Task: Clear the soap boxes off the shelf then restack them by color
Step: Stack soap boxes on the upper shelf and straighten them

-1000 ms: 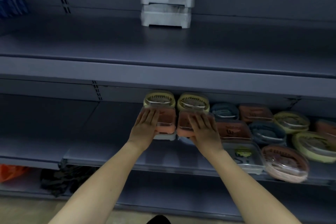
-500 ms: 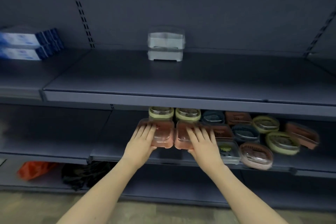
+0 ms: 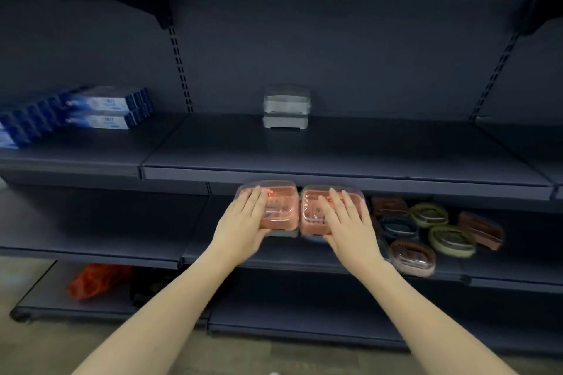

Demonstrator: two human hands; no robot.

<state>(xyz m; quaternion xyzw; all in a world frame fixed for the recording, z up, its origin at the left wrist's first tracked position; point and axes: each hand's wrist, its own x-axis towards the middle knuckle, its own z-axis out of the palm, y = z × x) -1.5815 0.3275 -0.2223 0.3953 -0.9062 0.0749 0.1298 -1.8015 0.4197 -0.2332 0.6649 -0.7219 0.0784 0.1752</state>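
I have two pink soap boxes side by side, touching along their inner edges, lifted in front of the lip of the middle shelf (image 3: 335, 158). My left hand (image 3: 243, 222) holds the left pink box (image 3: 280, 207), fingers flat across its clear lid and thumb tucked under the near edge; my right hand (image 3: 347, 222) holds the right pink box (image 3: 316, 213) the same way. A grey base shows under the left box, so I may be carrying a second box beneath it, though I can't tell for sure. I hold them level and pressed together so the loose-looking lids stay seated and the same colour travels as one pair.

At the back of the middle shelf sits a stack of clear boxes (image 3: 286, 109), probably the first colour pile. Below that shelf, to my right, the unsorted boxes (image 3: 426, 228) lie jumbled: yellow, brown, dark blue, pink. At the shelf's far left are blue cartons (image 3: 103, 109).
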